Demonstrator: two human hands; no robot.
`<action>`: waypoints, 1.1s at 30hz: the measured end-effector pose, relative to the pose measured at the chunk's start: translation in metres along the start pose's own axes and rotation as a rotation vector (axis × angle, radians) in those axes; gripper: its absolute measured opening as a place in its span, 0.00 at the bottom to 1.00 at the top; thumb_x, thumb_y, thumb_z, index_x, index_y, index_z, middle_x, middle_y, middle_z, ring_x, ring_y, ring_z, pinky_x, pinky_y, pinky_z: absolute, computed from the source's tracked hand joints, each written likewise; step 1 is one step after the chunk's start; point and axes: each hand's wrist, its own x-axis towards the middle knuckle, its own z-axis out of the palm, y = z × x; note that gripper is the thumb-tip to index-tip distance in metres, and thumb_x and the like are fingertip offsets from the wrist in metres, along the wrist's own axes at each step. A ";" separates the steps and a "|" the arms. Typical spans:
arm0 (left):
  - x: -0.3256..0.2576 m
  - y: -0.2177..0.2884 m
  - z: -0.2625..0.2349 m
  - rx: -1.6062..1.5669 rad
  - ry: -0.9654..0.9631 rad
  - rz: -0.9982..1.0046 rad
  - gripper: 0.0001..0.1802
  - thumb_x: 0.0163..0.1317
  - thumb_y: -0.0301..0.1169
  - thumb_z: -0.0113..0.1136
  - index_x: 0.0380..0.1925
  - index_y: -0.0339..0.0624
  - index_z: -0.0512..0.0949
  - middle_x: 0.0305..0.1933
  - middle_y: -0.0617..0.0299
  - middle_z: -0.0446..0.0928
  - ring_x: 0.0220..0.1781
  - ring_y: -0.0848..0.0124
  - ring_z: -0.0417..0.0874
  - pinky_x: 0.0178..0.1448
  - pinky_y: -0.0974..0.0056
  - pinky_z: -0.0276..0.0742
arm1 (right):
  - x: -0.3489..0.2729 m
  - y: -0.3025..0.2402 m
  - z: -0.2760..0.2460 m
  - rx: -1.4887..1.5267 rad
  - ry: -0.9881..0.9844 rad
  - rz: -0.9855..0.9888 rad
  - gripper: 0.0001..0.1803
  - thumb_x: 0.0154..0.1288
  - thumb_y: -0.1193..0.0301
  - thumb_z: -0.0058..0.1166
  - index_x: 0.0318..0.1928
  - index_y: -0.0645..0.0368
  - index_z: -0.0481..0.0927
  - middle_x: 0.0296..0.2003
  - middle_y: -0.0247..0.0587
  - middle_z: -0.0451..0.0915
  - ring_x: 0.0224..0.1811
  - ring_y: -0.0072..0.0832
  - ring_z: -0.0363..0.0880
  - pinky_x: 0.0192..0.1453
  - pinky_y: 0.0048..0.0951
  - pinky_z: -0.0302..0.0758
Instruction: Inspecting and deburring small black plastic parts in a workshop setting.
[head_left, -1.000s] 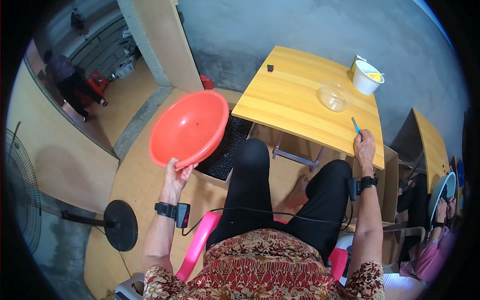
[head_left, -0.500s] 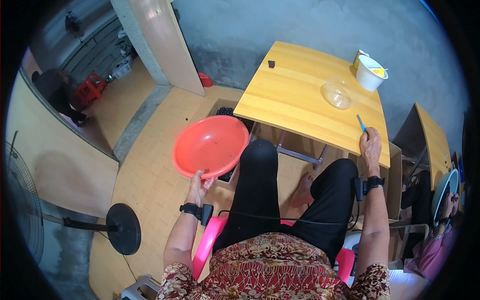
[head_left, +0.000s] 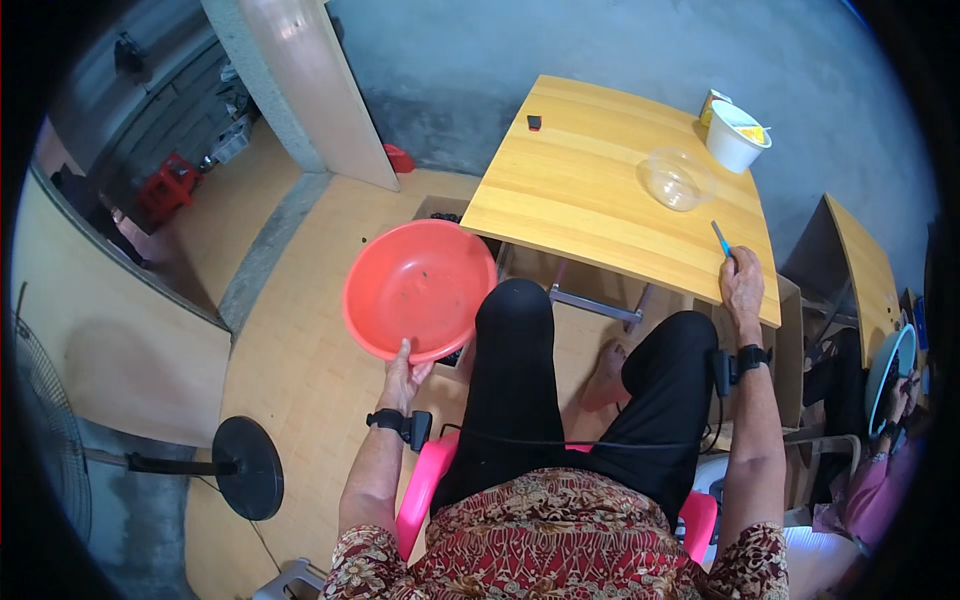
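Observation:
My left hand (head_left: 405, 379) grips the near rim of a red plastic basin (head_left: 362, 300), thumb over the edge. The basin tilts toward me beside my left knee and holds only a few small dark specks. Resting on the table's near right edge, my right hand (head_left: 741, 283) is closed around the blue handle of a small knife (head_left: 717, 234), its blade pointing away from me. Beyond the knife stands a clear plastic bowl (head_left: 680, 182). Partly hidden under the basin is a box (head_left: 430, 207) with dark pieces in it.
On the wooden table (head_left: 580, 185) are a white tub (head_left: 733, 145) with something yellow in it and a small black object (head_left: 534, 123). A fan base (head_left: 247, 468) stands at left. At far right, another person's hands hold a light-blue basin (head_left: 885, 370).
The red basin's inside has turned more toward me, with my left hand still on its rim. My right hand keeps its hold on the knife. A person in the back room has shifted left.

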 end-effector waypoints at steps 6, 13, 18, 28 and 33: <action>-0.037 0.004 -0.014 0.261 0.284 0.036 0.43 0.66 0.48 0.67 0.74 0.45 0.57 0.62 0.49 0.73 0.55 0.56 0.80 0.54 0.54 0.81 | 0.002 0.000 0.000 0.016 -0.016 0.017 0.10 0.65 0.74 0.53 0.43 0.65 0.83 0.48 0.53 0.82 0.52 0.51 0.79 0.59 0.47 0.75; -0.076 0.066 0.014 0.600 0.241 0.425 0.40 0.66 0.39 0.66 0.75 0.49 0.59 0.60 0.58 0.74 0.57 0.67 0.76 0.58 0.55 0.75 | 0.001 0.000 0.001 0.037 0.026 0.006 0.10 0.62 0.75 0.54 0.42 0.64 0.83 0.45 0.53 0.83 0.50 0.52 0.80 0.56 0.48 0.76; -0.139 0.074 0.113 0.806 -0.284 0.648 0.26 0.67 0.31 0.65 0.65 0.46 0.75 0.66 0.57 0.74 0.65 0.66 0.75 0.66 0.59 0.73 | -0.001 0.001 0.002 -0.005 0.065 0.033 0.12 0.61 0.73 0.55 0.45 0.59 0.84 0.43 0.50 0.84 0.50 0.49 0.80 0.55 0.47 0.76; -0.223 0.068 0.215 1.624 -0.823 0.819 0.30 0.62 0.38 0.67 0.64 0.41 0.74 0.68 0.40 0.70 0.68 0.44 0.73 0.72 0.48 0.69 | -0.002 0.005 0.003 -0.061 0.015 0.106 0.11 0.62 0.69 0.56 0.43 0.59 0.85 0.47 0.48 0.84 0.52 0.48 0.80 0.56 0.48 0.76; -0.215 0.041 0.249 1.179 -1.102 0.296 0.27 0.69 0.40 0.65 0.63 0.37 0.74 0.64 0.50 0.76 0.64 0.61 0.80 0.65 0.59 0.77 | -0.001 0.004 0.002 -0.065 0.033 0.099 0.11 0.63 0.69 0.56 0.43 0.59 0.85 0.46 0.47 0.84 0.51 0.49 0.80 0.56 0.48 0.76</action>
